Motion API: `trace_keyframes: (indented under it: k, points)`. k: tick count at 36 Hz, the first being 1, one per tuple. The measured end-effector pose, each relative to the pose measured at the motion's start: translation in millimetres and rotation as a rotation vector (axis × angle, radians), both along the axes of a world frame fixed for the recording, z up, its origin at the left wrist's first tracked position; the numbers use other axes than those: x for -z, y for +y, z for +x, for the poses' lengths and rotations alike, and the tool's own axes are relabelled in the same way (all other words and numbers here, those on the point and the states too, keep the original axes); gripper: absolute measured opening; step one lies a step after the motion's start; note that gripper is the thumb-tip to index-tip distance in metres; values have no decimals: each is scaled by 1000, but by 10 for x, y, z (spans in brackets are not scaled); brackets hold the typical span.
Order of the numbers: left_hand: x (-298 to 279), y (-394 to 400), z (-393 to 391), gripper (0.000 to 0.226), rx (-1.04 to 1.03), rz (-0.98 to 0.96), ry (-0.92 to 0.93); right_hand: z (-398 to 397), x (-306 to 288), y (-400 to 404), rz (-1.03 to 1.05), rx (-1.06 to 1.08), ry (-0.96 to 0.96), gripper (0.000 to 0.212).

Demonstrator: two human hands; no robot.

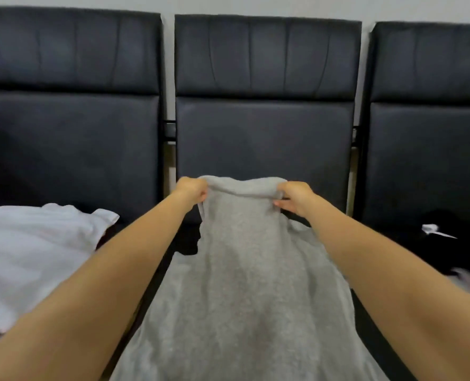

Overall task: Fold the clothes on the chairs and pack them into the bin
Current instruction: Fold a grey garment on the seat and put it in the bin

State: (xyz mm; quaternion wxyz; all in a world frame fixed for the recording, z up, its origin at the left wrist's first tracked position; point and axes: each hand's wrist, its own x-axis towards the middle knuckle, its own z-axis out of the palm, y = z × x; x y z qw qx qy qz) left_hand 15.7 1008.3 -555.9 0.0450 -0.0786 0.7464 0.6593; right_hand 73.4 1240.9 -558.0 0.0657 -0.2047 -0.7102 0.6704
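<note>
Grey cloth (245, 270), soft and light, hanging toward camera between both arms; far edge pinched by left hand (191, 192) and right hand (294, 198), over middle chair (261, 138). Best held at corners.

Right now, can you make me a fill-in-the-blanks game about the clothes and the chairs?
1. Both hands grip the far edge of the fuzzy ____ garment.
2. The left hand and right hand hold it over the ____ black padded chair.
3. A crumpled ____ cloth lies on the left chair.

Missing words: grey; middle; white
</note>
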Motion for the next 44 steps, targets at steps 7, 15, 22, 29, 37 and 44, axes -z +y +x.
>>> trace_keyframes:
  k: [7, 15, 22, 29, 37, 44]
  points:
    - [705, -90, 523, 31, 122, -485, 106, 483, 455, 144, 412, 145, 112, 22]
    - [896, -613, 1306, 36, 54, -694, 57, 1438, 626, 322, 567, 168, 25, 31]
    - [931, -735, 1666, 34, 135, -631, -46, 1590, 708, 219, 312, 182, -29, 20]
    - [907, -816, 1631, 26, -150, -241, -57, 1648, 452, 214, 117, 363, 256, 14]
    - [1046, -924, 1710, 39, -102, -342, 50, 1630, 517, 354, -4, 423, 77, 19]
    - [931, -962, 2047, 49, 54, -507, -13, 2145, 801, 415, -50, 74, -265, 89]
